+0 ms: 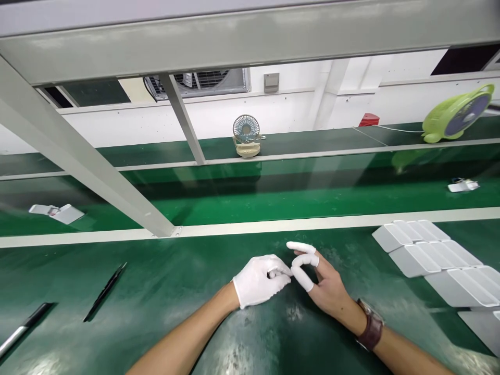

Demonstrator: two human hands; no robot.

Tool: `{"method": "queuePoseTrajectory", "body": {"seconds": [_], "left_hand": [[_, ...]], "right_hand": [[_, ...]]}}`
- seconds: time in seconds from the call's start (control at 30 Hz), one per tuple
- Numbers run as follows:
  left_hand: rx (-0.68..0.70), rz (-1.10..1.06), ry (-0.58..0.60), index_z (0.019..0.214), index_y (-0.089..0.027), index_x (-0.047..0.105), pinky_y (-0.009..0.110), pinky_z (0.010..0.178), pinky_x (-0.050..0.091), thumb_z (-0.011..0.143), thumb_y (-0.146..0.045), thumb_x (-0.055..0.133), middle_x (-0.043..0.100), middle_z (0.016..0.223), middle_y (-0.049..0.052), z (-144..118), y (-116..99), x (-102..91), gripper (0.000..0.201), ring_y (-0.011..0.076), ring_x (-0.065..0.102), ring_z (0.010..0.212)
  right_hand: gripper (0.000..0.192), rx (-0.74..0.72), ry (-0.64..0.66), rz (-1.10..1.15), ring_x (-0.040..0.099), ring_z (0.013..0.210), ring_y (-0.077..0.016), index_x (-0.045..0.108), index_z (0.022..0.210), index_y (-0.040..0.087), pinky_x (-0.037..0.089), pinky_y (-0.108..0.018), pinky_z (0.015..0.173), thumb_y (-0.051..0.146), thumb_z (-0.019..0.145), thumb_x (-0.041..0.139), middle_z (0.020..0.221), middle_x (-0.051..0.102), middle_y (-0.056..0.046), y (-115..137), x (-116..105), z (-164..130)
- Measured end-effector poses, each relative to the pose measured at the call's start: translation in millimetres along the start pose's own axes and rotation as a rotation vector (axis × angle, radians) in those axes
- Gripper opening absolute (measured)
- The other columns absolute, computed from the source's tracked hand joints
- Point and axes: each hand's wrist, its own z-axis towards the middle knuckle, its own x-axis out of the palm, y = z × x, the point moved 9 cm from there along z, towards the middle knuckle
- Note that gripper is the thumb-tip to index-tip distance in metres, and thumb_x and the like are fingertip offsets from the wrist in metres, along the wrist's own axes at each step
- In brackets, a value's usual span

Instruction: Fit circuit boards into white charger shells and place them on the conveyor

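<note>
My left hand (260,279) wears a white glove and rests on the green worktop (164,291) with its fingers curled in; nothing shows in it. My right hand (318,281) lies just to its right, bare except for white finger cots on the thumb and two fingers. The index finger points left and the fingers are apart. The fingertips of both hands almost touch. A brown watch sits on the right wrist.
Rows of white plastic parts (433,258) lie at the right. Black tweezers (105,290) and a dark tool (23,327) lie at the left. Small white parts (57,212) (463,185) sit on the conveyor belt beyond a white rail. Two fans (247,135) (457,112) stand on the far shelf.
</note>
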Motion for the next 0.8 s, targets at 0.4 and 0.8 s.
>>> {"method": "queuePoseTrajectory", "body": {"seconds": [0.4, 0.8], "left_hand": [[-0.062, -0.103, 0.02, 0.09, -0.018, 0.077, 0.025, 0.064, 0.048, 0.08, -0.028, 0.07, 0.07, 0.09, 0.005, -0.5, 3.2, -0.3, 0.016, 0.0111, 0.058, 0.066], [-0.105, -0.369, 0.008, 0.104, -0.016, 0.073, 0.032, 0.079, 0.054, 0.087, -0.039, 0.067, 0.072, 0.101, 0.01, 1.0, 10.1, -10.0, 0.029, 0.0194, 0.068, 0.084]], "right_hand": [[0.043, 0.275, -0.174, 0.21, 0.07, 0.104, -0.0227, 0.055, 0.134, 0.023, 0.056, -0.046, 0.097, 0.035, 0.093, 0.062, 0.126, 0.067, -0.013, -60.5, -6.7, 6.6], [0.021, 0.163, -0.107, 0.139, 0.072, 0.096, -0.0231, 0.073, 0.105, 0.025, 0.061, -0.038, 0.086, 0.039, 0.094, 0.061, 0.104, 0.075, -0.007, -32.7, -4.3, 15.9]]}}
